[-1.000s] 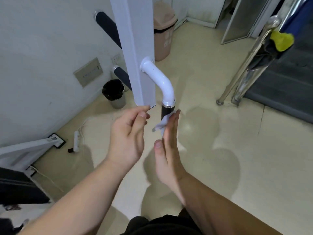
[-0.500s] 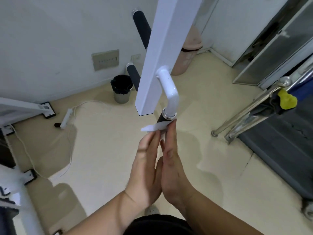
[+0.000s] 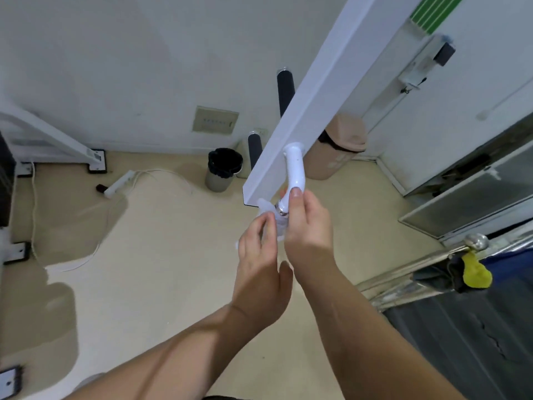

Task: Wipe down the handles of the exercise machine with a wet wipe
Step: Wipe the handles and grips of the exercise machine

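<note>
Wrapping wet wipe around handle just below white beam. Right hand closing over handle (thumb up on white bend). Left hand pinching wipe's left edge, fingers together.

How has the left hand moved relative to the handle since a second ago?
Yes. The left hand has closed in from the left of the handle and now pinches the wet wipe against its grip, opposite the right hand.

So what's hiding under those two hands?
The wipe peeks out between the left hand and right hand, wrapped round the handle. Its black grip is covered.
</note>
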The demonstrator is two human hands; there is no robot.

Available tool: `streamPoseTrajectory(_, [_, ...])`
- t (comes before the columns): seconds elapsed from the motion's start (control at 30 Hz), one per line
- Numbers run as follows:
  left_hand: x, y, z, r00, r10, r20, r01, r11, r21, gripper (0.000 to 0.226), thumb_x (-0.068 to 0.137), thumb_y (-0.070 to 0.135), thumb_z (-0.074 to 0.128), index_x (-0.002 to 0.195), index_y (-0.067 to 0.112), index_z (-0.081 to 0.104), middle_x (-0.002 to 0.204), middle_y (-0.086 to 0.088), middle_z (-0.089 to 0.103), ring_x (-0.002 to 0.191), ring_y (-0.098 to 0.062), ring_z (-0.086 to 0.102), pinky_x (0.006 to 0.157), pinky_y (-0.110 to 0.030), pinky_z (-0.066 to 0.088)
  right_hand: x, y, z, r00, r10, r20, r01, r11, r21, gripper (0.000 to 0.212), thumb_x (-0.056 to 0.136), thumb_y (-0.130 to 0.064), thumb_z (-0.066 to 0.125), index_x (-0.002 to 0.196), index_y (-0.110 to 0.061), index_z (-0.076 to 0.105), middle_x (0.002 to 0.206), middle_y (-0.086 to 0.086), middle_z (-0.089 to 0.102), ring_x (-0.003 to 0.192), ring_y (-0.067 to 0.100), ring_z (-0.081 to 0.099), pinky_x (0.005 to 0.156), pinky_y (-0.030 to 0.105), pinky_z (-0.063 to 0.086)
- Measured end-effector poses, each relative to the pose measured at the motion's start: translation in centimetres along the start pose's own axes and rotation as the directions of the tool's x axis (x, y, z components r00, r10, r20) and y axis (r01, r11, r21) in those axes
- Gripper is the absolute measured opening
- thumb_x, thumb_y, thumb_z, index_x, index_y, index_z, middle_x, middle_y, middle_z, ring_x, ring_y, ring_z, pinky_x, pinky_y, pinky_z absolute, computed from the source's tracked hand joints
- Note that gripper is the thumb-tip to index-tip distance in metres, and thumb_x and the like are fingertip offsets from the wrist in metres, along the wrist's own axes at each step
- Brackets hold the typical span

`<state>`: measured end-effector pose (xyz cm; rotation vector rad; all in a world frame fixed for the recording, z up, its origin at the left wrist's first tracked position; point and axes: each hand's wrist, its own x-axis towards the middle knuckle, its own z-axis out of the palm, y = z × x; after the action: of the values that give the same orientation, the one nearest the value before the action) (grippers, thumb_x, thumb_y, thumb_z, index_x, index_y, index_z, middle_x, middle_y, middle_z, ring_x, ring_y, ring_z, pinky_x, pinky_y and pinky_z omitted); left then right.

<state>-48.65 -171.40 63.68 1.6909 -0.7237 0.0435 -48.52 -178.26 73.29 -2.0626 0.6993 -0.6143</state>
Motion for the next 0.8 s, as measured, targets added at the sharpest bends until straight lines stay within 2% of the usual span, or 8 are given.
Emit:
streamPoseTrajectory(0.07, [1.2,1.2,0.8,0.998,-0.059,-0.019,0.058,0.997,-0.051,0.078,0.088,0.017,0.057,0.155,0.002,0.019,0.156,-0.022,0.032,0.141,-0.038,0.037,0.117,-0.048,0.033,-0.1,0.1,-0.3,1.0,0.001,0.011,-0.001,1.0,-0.014,0.035,0.102,-0.045,0.042,0.088,-0.02,0.062,0.076,0.0,0.064,0.073,0.014,0.061,0.072,0.038,0.051])
streamPoseTrajectory(0.2, [2.3,1.1,3.0,0.984,-0.083,-0.156,0.095,0.993,0.067,0.095,0.082,0.008,0.075,0.155,0.004,0.015,0.157,-0.022,0.035,0.142,-0.037,0.042,0.108,-0.056,0.045,-0.1,0.0,-1.0,0.993,-0.067,0.097,0.073,0.996,-0.053,0.04,0.102,-0.043,0.042,0.089,-0.011,0.062,0.082,0.011,0.067,0.077,0.024,0.063,0.073,0.04,0.052])
streamPoseTrajectory(0.27, [1.0,-0.9,3.2,0.993,-0.076,-0.089,0.079,0.996,0.033,0.103,0.078,0.001,0.069,0.157,0.009,0.004,0.165,-0.017,0.02,0.151,-0.033,0.027,0.115,-0.057,0.036,-0.1,-0.1,-1.1,0.989,-0.094,0.113,0.099,0.994,-0.038,0.039,0.103,-0.04,0.042,0.086,-0.01,0.061,0.081,0.01,0.065,0.076,0.024,0.06,0.07,0.033,0.048])
streamPoseTrajectory(0.37, [-1.1,-3.9,2.8,0.993,-0.116,0.036,0.115,0.993,0.029,0.105,0.071,-0.003,0.054,0.158,0.002,-0.003,0.169,-0.013,0.001,0.157,-0.028,0.006,0.12,-0.059,0.024,0.0,0.3,-1.3,0.99,-0.061,0.123,0.065,0.997,-0.031,0.035,0.106,-0.036,0.042,0.09,-0.012,0.062,0.081,0.006,0.063,0.075,0.019,0.056,0.068,0.022,0.043])
streamPoseTrajectory(0.47, [-0.2,-2.4,3.1,0.994,-0.108,0.0,0.108,0.992,-0.063,0.106,0.074,-0.002,0.062,0.159,0.006,-0.001,0.168,-0.016,0.007,0.156,-0.031,0.009,0.12,-0.061,0.023,0.0,0.3,-1.2,0.996,-0.008,0.092,0.01,1.0,-0.014,0.029,0.109,-0.029,0.044,0.096,-0.017,0.067,0.081,-0.006,0.065,0.075,0.004,0.058,0.068,0.012,0.043])
streamPoseTrajectory(0.57, [1.9,0.3,3.6,0.993,-0.065,-0.097,0.06,0.997,-0.055,0.098,0.085,0.013,0.068,0.157,0.001,0.004,0.164,-0.018,0.02,0.15,-0.036,0.024,0.115,-0.063,0.033,-0.1,0.2,-1.1,0.996,0.02,0.087,-0.019,1.0,-0.011,0.029,0.108,-0.027,0.044,0.096,-0.012,0.067,0.085,0.005,0.068,0.072,0.001,0.059,0.065,0.011,0.045])
streamPoseTrajectory(0.67, [0.6,-2.2,4.0,0.999,0.005,-0.049,-0.007,0.999,-0.042,0.111,0.076,-0.003,0.071,0.158,0.005,-0.004,0.166,-0.02,0.011,0.154,-0.038,0.015,0.115,-0.063,0.027,0.1,0.1,-1.1,0.997,0.008,0.075,-0.005,0.999,-0.046,0.029,0.108,-0.027,0.043,0.092,-0.021,0.066,0.079,-0.004,0.064,0.071,0.0,0.054,0.064,0.01,0.042])
streamPoseTrajectory(0.8, [-1.2,-4.2,4.4,0.998,-0.061,-0.008,0.06,0.997,-0.043,0.117,0.068,-0.007,0.063,0.157,0.004,-0.011,0.168,-0.011,-0.009,0.157,-0.032,-0.003,0.118,-0.066,0.019,0.3,0.5,-1.0,0.998,-0.025,0.052,0.031,0.994,-0.107,0.032,0.109,-0.032,0.041,0.084,-0.032,0.06,0.077,-0.01,0.056,0.07,0.004,0.051,0.062,0.01,0.037])
